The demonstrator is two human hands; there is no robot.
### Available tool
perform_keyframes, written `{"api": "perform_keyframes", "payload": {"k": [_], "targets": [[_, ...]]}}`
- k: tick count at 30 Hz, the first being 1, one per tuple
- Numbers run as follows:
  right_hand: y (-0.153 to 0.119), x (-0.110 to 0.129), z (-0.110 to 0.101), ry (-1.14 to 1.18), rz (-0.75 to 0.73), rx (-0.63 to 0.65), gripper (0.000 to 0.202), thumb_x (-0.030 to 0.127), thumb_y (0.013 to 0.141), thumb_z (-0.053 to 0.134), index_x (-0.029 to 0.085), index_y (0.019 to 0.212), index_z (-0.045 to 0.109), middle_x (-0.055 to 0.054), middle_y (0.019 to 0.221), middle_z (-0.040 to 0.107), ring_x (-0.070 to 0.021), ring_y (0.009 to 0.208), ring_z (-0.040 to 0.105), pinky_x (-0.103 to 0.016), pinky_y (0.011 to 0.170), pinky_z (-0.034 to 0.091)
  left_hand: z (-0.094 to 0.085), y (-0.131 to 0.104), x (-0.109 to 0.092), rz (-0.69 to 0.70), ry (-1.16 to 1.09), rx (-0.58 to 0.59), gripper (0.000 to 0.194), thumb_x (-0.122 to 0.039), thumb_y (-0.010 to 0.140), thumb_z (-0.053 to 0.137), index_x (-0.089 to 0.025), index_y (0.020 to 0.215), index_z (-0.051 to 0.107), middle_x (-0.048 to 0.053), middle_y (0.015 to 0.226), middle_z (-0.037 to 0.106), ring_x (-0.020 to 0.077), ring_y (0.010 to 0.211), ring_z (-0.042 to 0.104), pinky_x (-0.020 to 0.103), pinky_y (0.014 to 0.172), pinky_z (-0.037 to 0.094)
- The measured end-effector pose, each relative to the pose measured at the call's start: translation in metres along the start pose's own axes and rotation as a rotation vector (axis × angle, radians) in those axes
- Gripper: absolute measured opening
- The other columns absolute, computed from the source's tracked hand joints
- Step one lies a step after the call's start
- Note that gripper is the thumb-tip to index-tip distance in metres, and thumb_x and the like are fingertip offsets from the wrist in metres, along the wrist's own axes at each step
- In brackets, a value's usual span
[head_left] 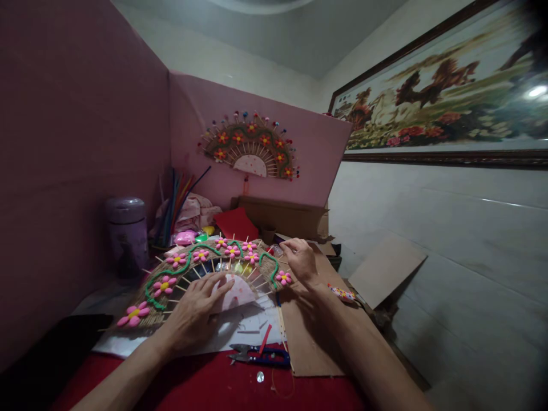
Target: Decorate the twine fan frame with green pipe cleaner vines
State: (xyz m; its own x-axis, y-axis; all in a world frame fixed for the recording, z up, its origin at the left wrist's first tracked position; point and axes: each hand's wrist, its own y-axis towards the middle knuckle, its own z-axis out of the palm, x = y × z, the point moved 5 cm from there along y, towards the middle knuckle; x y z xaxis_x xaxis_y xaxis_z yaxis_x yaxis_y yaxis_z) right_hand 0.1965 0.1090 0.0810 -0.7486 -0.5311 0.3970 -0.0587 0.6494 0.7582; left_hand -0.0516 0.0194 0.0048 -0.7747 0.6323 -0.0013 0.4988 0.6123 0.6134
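A semicircular craft fan of light sticks and brown twine (139, 285) leans towards me, decorated with pink flowers (164, 285) and a wavy green strip (184, 269). My left hand (197, 308) is closed on its white, pink-spotted centre (240, 292), fingers across the front; the thumb is hidden. Beyond the fan's right end, my right hand (302, 260) is raised with fingertips pinched together near a stick tip. Whatever they hold is too small to make out.
Blue-handled thread snips (261, 355) and a red strip (265, 338) lie in front of me. Cardboard (312, 342) is at the right. A lidded purple cup (127, 237) stands left. Another fan (250, 145) hangs on the pink panel (317, 154) behind.
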Motion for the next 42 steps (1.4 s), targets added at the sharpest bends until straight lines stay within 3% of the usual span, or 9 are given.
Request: {"api": "perform_keyframes", "payload": {"k": [5, 13, 17, 21, 29, 33, 37, 42], "targets": [[-0.008, 0.004, 0.003, 0.038, 0.013, -0.084, 0.021, 0.028, 0.085, 0.055, 0.02, 0.071, 0.068, -0.005, 0.076, 0.069, -0.0196, 0.077, 0.059, -0.033, 0.072, 0.043, -0.004, -0.001, 0.003, 0.017, -0.036, 0.009, 0.076, -0.002, 0.061, 0.048, -0.022, 0.134, 0.042, 0.012, 0.136, 0.046, 0.0282, 0.123, 0.045, 0.046, 0.096, 0.043], [-0.053, 0.032, 0.002, 0.068, -0.195, -0.24, 0.013, 0.019, 0.087, 0.054, 0.019, 0.088, 0.066, -0.005, 0.086, 0.067, -0.0197, 0.087, 0.056, -0.036, 0.079, 0.041, -0.003, 0.0, 0.002, 0.021, -0.084, 0.07, 0.079, -0.002, 0.063, 0.048, -0.022, 0.138, 0.036, 0.012, 0.14, 0.043, 0.0282, 0.124, 0.042, 0.048, 0.098, 0.04], [-0.07, 0.037, 0.007, 0.068, -0.296, -0.233, 0.015, 0.012, 0.084, 0.055, 0.02, 0.091, 0.065, -0.003, 0.087, 0.067, -0.0195, 0.088, 0.057, -0.036, 0.079, 0.04, -0.008, 0.001, -0.001, -0.012, -0.049, 0.115, 0.072, -0.005, 0.067, 0.049, -0.024, 0.136, 0.039, 0.011, 0.139, 0.044, 0.0283, 0.117, 0.047, 0.048, 0.093, 0.04], [-0.076, 0.041, 0.01, 0.097, -0.343, -0.26, 0.018, 0.011, 0.082, 0.056, 0.021, 0.094, 0.065, -0.003, 0.086, 0.068, -0.0194, 0.088, 0.057, -0.036, 0.079, 0.041, -0.01, 0.003, -0.007, -0.008, -0.024, 0.104, 0.062, -0.017, 0.073, 0.055, -0.024, 0.133, 0.042, 0.011, 0.138, 0.045, 0.0302, 0.122, 0.042, 0.046, 0.092, 0.038], [-0.079, 0.044, 0.009, 0.156, -0.335, -0.238, 0.022, 0.011, 0.083, 0.053, 0.022, 0.1, 0.062, -0.004, 0.09, 0.067, -0.0207, 0.092, 0.058, -0.039, 0.082, 0.043, -0.012, 0.005, -0.006, -0.044, 0.051, -0.124, 0.03, -0.018, 0.085, 0.048, -0.022, 0.114, 0.054, 0.009, 0.116, 0.06, 0.0258, 0.108, 0.05, 0.042, 0.087, 0.037], [-0.08, 0.043, 0.005, 0.191, -0.281, -0.248, 0.018, 0.012, 0.085, 0.047, 0.021, 0.094, 0.059, -0.004, 0.089, 0.064, -0.0205, 0.092, 0.057, -0.038, 0.082, 0.043, -0.015, 0.002, -0.01, -0.011, -0.062, -0.124, 0.018, -0.012, 0.088, 0.042, -0.02, 0.093, 0.057, 0.006, 0.101, 0.064, 0.0229, 0.105, 0.051, 0.039, 0.086, 0.036], [-0.078, 0.041, 0.0, 0.221, -0.223, -0.267, 0.015, 0.013, 0.086, 0.043, 0.021, 0.086, 0.056, -0.004, 0.086, 0.062, -0.0194, 0.088, 0.056, -0.038, 0.082, 0.042, -0.015, 0.0, -0.021, 0.021, -0.116, -0.11, 0.013, -0.01, 0.086, 0.042, -0.019, 0.083, 0.051, 0.004, 0.084, 0.063, 0.0221, 0.099, 0.052, 0.039, 0.084, 0.035], [-0.074, 0.039, -0.002, 0.219, -0.25, -0.31, 0.012, 0.011, 0.084, 0.046, 0.021, 0.081, 0.053, -0.003, 0.084, 0.061, -0.0193, 0.088, 0.055, -0.038, 0.081, 0.042, -0.021, 0.022, -0.039, 0.117, -0.085, -0.17, 0.018, -0.005, 0.085, 0.041, -0.018, 0.073, 0.047, 0.002, 0.069, 0.057, 0.02, 0.091, 0.053, 0.038, 0.082, 0.036]]}}
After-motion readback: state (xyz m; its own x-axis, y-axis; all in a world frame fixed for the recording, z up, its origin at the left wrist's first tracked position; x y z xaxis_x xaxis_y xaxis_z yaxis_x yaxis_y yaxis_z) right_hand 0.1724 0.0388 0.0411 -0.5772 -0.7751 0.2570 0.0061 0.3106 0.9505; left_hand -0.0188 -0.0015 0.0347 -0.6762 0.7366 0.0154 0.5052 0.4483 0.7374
